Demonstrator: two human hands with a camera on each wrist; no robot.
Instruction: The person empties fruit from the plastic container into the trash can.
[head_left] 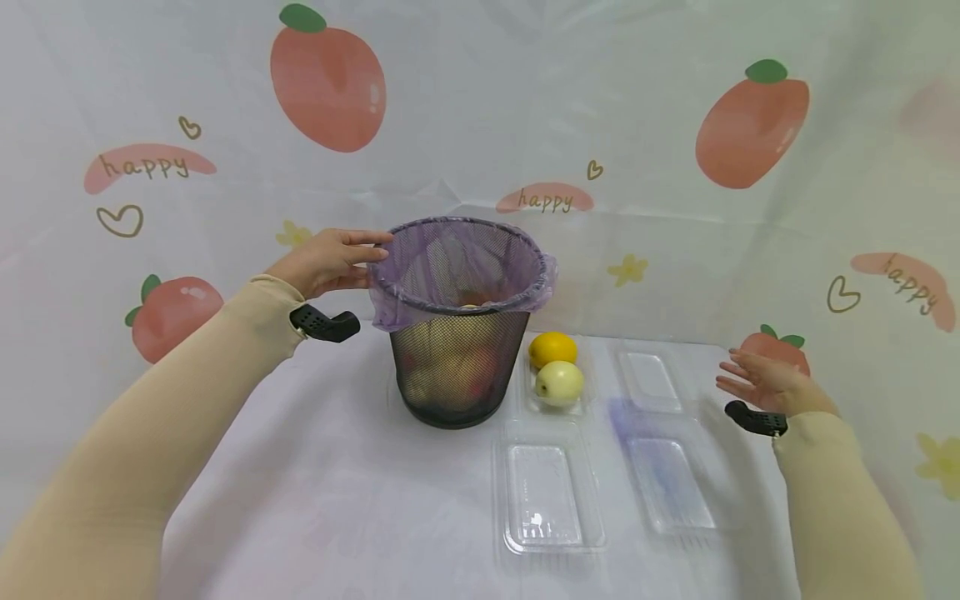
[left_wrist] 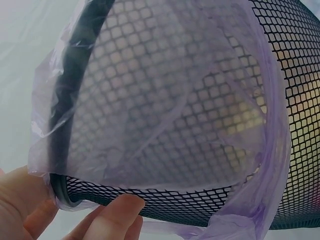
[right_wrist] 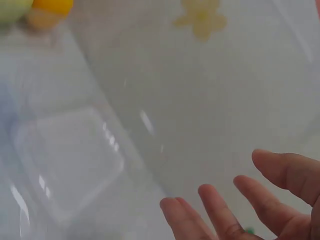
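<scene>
My left hand (head_left: 330,260) grips the rim of a black mesh wastebasket (head_left: 408,358) at its left side. In the left wrist view, the thumb (left_wrist: 120,212) presses on the mesh while other fingers lie across the rim. A thin purple plastic bag (head_left: 549,279) lines the basket and folds over its edge. Several yellowish and reddish fruits show dimly through the mesh. My right hand (head_left: 768,383) hovers at the right with fingers spread apart, holding nothing. Nearest to it is a clear plastic tray (head_left: 651,379), also visible in the right wrist view.
Right of the basket, a lemon (head_left: 553,348) and a pale green-yellow round fruit (head_left: 559,383) sit in a clear tray. Two more clear trays lie in front, one at centre (head_left: 551,500) and one to its right (head_left: 671,492). A fruit-patterned cloth (head_left: 637,100) hangs behind.
</scene>
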